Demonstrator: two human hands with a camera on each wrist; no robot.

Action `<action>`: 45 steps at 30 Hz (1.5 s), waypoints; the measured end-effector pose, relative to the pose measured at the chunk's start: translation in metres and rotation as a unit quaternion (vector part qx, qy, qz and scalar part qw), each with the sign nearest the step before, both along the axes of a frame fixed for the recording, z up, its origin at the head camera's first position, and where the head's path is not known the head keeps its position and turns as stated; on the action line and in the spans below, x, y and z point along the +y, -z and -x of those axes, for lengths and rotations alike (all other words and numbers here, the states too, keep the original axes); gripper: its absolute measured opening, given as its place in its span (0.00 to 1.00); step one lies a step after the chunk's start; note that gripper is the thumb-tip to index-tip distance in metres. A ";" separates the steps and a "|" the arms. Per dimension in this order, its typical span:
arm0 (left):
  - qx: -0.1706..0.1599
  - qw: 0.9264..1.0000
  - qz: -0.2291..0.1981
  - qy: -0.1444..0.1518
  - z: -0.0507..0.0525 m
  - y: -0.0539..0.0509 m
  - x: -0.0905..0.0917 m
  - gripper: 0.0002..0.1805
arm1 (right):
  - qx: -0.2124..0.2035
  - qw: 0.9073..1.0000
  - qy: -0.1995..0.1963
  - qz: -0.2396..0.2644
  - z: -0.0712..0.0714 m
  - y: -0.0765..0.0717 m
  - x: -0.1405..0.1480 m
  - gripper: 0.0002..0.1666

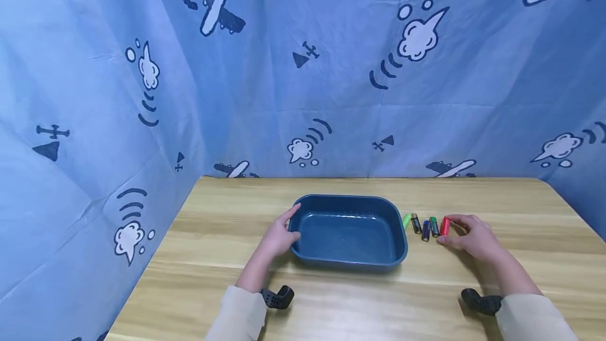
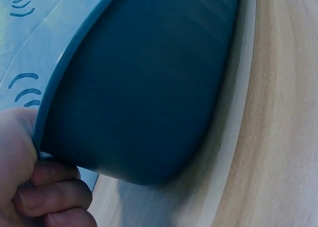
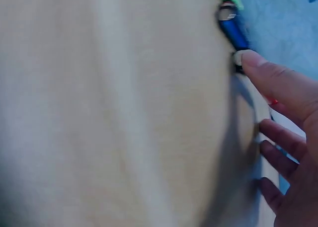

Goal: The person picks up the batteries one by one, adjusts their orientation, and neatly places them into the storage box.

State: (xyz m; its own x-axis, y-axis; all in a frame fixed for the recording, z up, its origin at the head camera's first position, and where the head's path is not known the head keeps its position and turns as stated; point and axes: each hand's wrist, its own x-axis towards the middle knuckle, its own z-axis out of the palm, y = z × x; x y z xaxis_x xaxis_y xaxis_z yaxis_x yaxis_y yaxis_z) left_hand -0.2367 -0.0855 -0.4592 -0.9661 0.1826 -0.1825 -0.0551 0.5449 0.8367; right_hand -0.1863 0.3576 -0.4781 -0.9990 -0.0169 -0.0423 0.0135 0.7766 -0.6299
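A dark blue basin [image 1: 347, 238] stands on the table, its side filling much of the left wrist view [image 2: 144, 88]. My left hand [image 1: 278, 234] grips its left rim, thumb at the rim and other fingers curled below it in the left wrist view. To the basin's right lie a light green battery [image 1: 406, 220], a black one [image 1: 416, 223], a blue one [image 1: 426, 230] and a dark one with a green end [image 1: 434, 227]. My right hand [image 1: 475, 237] pinches a red battery [image 1: 445, 227] between thumb and finger, beside the others; the hand mostly hides it in the right wrist view.
The wooden table [image 1: 350, 309] runs under everything. Blue cloth [image 1: 265, 93] printed with planes and clouds hangs behind and at the sides. A black wrist strap [image 1: 279, 297] is on the left wrist, another [image 1: 482, 302] on the right.
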 end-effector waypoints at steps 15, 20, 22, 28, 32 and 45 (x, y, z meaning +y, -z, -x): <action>0.004 1.000 0.000 -0.015 0.000 -0.002 0.001 0.38 | -0.046 0.998 0.028 0.022 0.002 -0.018 0.005 0.54; 0.001 1.000 -0.015 -0.017 -0.001 -0.002 0.003 0.38 | -0.044 0.998 0.044 0.016 0.002 -0.022 0.004 0.55; 0.000 1.000 -0.018 -0.017 -0.001 -0.002 0.004 0.38 | -0.044 0.998 0.047 0.016 0.003 -0.023 0.004 0.55; -0.001 1.000 -0.020 -0.018 -0.001 -0.001 0.001 0.38 | -0.021 0.997 0.041 0.068 0.004 -0.024 -0.001 0.52; -0.004 1.000 -0.022 -0.021 0.000 -0.001 0.001 0.38 | -0.012 0.984 0.038 0.171 0.004 -0.026 -0.006 0.50; -0.001 0.999 -0.023 -0.027 0.000 0.000 0.002 0.38 | -0.022 0.947 0.035 0.318 0.005 -0.051 -0.035 0.48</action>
